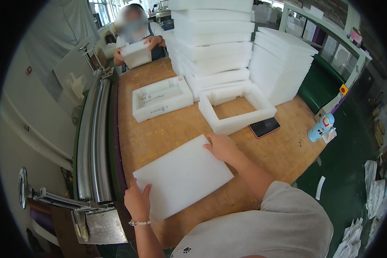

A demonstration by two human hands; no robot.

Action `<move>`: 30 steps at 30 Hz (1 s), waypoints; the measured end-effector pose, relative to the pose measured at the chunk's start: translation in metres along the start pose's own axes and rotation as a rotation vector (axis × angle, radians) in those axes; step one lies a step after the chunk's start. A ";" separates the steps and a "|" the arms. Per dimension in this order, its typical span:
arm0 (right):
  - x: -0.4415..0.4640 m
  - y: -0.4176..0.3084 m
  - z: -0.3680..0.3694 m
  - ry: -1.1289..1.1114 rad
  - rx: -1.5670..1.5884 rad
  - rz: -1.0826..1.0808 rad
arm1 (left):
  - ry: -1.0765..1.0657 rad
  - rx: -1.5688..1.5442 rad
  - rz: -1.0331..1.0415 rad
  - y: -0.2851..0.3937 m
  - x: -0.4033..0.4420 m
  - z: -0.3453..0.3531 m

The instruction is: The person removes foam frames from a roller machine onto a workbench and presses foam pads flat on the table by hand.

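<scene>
A flat white foam sheet (182,176) lies at an angle across the near part of the wooden table. My left hand (137,201) grips its left edge, thumb against the sheet and wrist circled by a beaded bracelet. At the far right corner, my right hand (222,147) holds the same sheet, with some fingertips hidden at the edge. Beyond it sit a hollow white foam frame (241,122) and, farther left, a foam tray (162,112) with handwriting on its side.
Tall stacks of white foam (215,32) and a pile of foam sheets (279,64) stand at the back. Metal rollers (99,142) run along the left. A phone (264,127) and blue bottle (320,127) are at right. Across the table, a person holds a foam block (136,54).
</scene>
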State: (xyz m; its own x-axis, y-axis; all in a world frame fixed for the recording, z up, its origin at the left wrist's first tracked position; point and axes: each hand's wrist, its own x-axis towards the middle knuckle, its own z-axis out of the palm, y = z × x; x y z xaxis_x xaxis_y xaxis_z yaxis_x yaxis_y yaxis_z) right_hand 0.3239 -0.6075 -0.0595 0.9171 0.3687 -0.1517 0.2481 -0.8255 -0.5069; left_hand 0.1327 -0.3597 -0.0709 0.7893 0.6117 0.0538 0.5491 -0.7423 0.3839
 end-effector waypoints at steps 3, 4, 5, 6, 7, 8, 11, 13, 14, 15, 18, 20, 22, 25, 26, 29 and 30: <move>0.007 0.008 0.011 0.010 0.067 -0.060 | -0.012 0.018 -0.018 -0.002 -0.003 0.000; 0.012 0.014 0.015 0.011 0.149 -0.105 | -0.019 0.008 -0.007 -0.003 -0.005 0.002; 0.017 0.019 0.019 0.014 0.230 -0.150 | -0.024 -0.002 0.005 -0.004 -0.006 0.003; 0.022 0.024 0.022 0.018 0.313 -0.197 | -0.028 -0.011 0.017 -0.005 -0.006 0.004; 0.022 0.022 0.020 0.018 0.314 -0.199 | -0.029 -0.019 0.028 -0.007 -0.006 0.005; 0.022 0.019 0.019 0.001 0.199 -0.193 | -0.031 -0.026 0.037 -0.010 -0.007 0.006; 0.019 0.014 0.013 -0.047 -0.147 -0.166 | -0.039 -0.052 0.065 -0.015 -0.010 0.008; 0.014 0.009 0.009 -0.091 -0.207 -0.125 | -0.034 0.001 0.066 -0.015 -0.012 0.008; 0.011 0.006 0.007 -0.136 -0.264 -0.085 | -0.030 0.057 0.066 -0.015 -0.013 0.008; 0.007 0.003 0.005 -0.182 -0.321 -0.043 | -0.026 0.114 0.066 -0.015 -0.014 0.009; -0.025 -0.016 -0.009 -0.147 -0.336 -0.134 | -0.128 0.148 -0.085 0.016 -0.022 -0.017; -0.024 -0.011 0.011 -0.031 -0.415 -0.561 | 0.006 0.197 0.288 0.015 -0.023 -0.005; -0.027 -0.004 0.033 0.061 -0.479 -0.992 | 0.012 0.173 0.707 0.021 -0.031 0.014; -0.022 -0.019 0.061 -0.029 -0.408 -1.117 | -0.023 0.109 0.738 0.029 -0.028 0.050; -0.020 -0.025 0.067 -0.050 -0.381 -1.164 | 0.059 0.123 0.769 0.026 -0.026 0.057; -0.020 -0.027 0.074 -0.051 -0.364 -1.192 | 0.061 0.180 0.772 0.020 -0.026 0.055; -0.021 -0.024 0.073 -0.049 -0.358 -1.185 | 0.052 0.201 0.791 0.020 -0.027 0.056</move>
State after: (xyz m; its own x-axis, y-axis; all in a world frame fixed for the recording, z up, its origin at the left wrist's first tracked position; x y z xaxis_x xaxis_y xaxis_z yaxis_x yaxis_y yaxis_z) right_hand 0.2762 -0.5644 -0.1067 0.0583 0.9766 0.2071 0.9948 -0.0395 -0.0938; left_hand 0.1380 -0.4066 -0.1159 0.9528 -0.1057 0.2845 -0.1226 -0.9916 0.0422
